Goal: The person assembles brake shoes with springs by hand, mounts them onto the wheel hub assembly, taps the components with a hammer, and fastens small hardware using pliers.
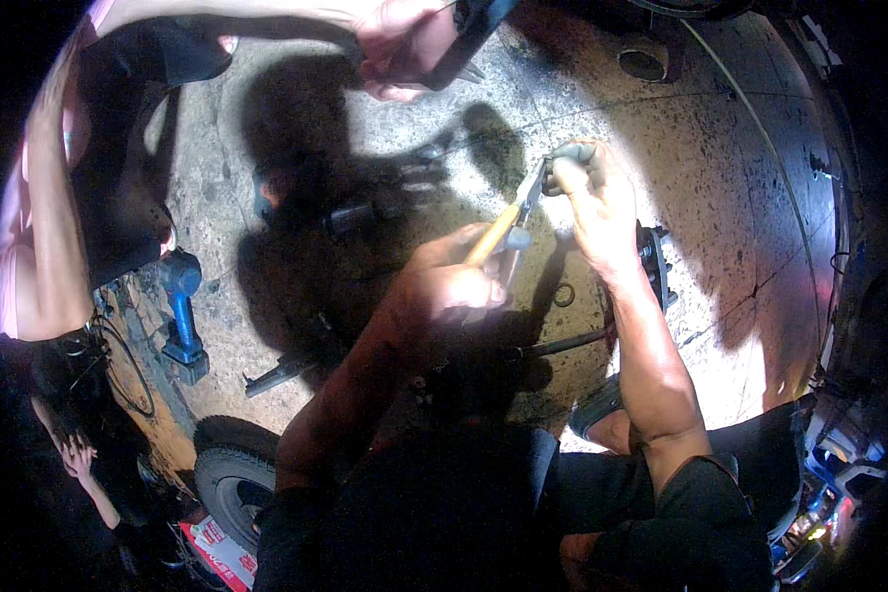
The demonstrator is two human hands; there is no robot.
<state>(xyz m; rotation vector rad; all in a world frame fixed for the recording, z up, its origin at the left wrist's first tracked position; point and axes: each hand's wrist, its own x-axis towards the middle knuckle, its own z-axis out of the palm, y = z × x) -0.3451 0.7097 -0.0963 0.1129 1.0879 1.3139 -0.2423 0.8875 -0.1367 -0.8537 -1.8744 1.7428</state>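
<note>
My left hand (454, 281) is closed around a pair of pliers (496, 233) with a yellow handle, their jaws pointing up and to the right. At the jaw tips, the fingers of my right hand (594, 192) are pinched together around a small dark piece (549, 178). The piece is too small and shaded to name, and whether the jaws grip it I cannot tell. On the floor below my hands lies a small ring (563, 294). Beside my right forearm is a black round part with studs (653, 264), partly covered by the arm.
Another person's hand (405, 44) holds a dark object at the top. A blue cordless power tool (182, 321) stands at left, above a tire (235, 483) and a red-and-white box (224, 555). A long bar (562, 344) lies on the stained floor. A cable (760, 123) runs along the right.
</note>
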